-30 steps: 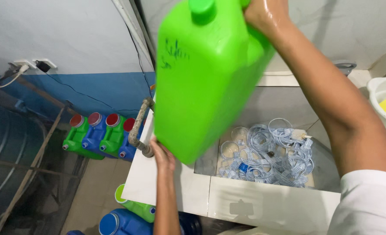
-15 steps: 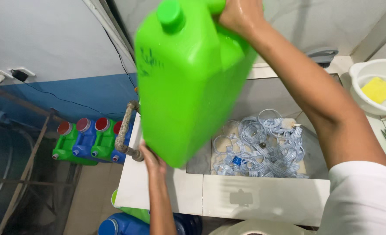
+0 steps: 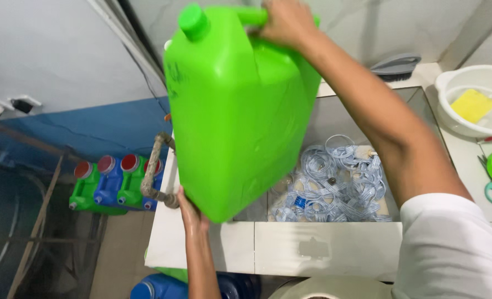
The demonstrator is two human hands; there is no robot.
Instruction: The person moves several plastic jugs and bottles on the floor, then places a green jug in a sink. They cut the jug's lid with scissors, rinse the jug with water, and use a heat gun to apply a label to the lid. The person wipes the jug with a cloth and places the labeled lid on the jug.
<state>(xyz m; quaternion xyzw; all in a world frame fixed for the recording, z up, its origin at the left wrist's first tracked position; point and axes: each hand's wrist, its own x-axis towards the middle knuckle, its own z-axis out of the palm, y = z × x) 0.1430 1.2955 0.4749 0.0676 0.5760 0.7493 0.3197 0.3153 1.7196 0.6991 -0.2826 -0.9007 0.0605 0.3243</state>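
My right hand (image 3: 287,22) was closed round the top handle of the big bright-green plastic jerrycan (image 3: 237,111), carrying its weight. My left hand (image 3: 189,213) was cupped, palm up, under its lower corner to steady the tilt. The can hung capped above the white tiled basin (image 3: 312,249), over a tangle of pale blue plastic rings (image 3: 340,177). Beyond: white bowl (image 3: 451,88) holding a yellow sponge (image 3: 473,104), grey brush (image 3: 395,65); green and blue jugs (image 3: 110,185) on the floor.
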